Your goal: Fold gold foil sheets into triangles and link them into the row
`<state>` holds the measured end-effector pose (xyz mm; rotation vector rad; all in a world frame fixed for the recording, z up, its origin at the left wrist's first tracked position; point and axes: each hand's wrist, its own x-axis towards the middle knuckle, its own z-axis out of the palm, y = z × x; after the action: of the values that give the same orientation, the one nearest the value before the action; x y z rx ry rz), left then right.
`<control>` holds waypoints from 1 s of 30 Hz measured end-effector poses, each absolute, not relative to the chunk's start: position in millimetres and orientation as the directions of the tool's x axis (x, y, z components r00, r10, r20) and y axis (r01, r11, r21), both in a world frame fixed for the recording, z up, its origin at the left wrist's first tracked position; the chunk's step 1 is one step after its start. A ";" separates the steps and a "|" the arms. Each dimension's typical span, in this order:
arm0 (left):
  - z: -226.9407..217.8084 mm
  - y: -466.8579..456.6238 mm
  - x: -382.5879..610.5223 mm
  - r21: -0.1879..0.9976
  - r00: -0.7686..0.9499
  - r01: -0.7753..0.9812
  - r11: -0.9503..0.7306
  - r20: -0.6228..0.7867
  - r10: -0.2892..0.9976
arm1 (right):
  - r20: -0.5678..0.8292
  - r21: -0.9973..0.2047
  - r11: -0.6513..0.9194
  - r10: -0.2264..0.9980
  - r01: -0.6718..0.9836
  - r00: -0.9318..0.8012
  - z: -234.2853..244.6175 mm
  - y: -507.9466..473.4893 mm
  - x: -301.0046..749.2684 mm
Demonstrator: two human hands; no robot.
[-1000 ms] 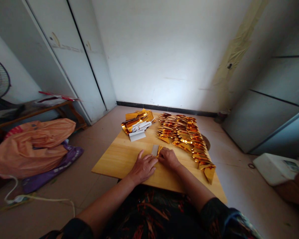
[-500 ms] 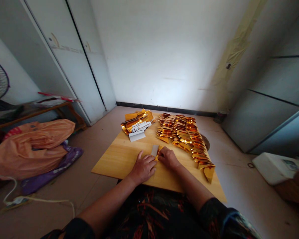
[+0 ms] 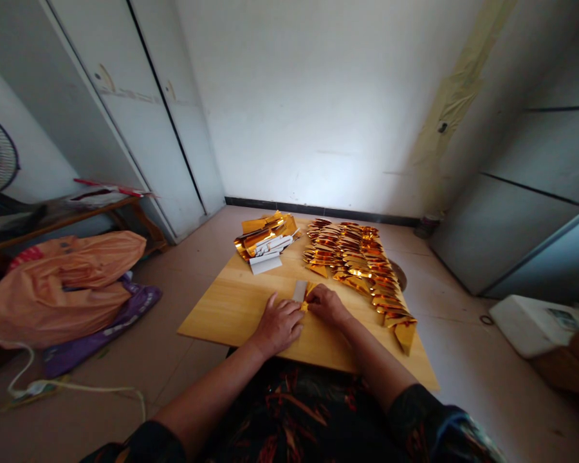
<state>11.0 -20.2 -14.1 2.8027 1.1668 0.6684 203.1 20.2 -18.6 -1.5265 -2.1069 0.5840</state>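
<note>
A small piece of gold foil paper (image 3: pixel 304 307), with a pale grey-white strip (image 3: pixel 300 289) showing at its far side, lies on the wooden board (image 3: pixel 222 302) between my hands. My left hand (image 3: pixel 280 325) rests flat on the board, fingers stretched out and their tips at the left edge of the foil paper. Curled fingers of my right hand (image 3: pixel 327 305) pinch the foil paper from the right side and partly hide it. Rows of folded gold foil pieces (image 3: pixel 352 257) stand close together to the right of and beyond my right hand.
Loose gold foil sheets (image 3: pixel 270 228) lie at the board's far left, with white paper pieces (image 3: pixel 273 246) on them. An orange bag (image 3: pixel 67 276) and a purple bag (image 3: pixel 101 328) are on the floor at left. A white box (image 3: pixel 533 325) stands at right.
My right hand has shifted very slightly at the foil paper, its fingers still curled. The left hand stays in place, as do the foil piles.
</note>
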 end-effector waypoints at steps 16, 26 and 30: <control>-14.0 4.2 12.5 0.170 0.525 0.753 -0.635 0.427 0.736 | 0.148 -0.206 0.432 0.901 0.878 -0.408 -0.6 8.4 203.5; -8.7 22.0 4.9 0.125 0.458 0.840 -0.528 0.358 0.813 | 0.193 -0.250 0.552 0.834 0.796 -0.518 -6.3 0.9 199.8; -4.7 18.8 15.1 0.093 0.414 0.880 -0.465 0.330 0.848 | 0.315 -0.316 0.621 0.782 0.717 -0.538 -21.5 7.8 205.4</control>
<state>15.1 18.8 -4.7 2.7198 1.6682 0.5434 205.4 7.8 -21.5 -1.1880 -2.4211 0.2068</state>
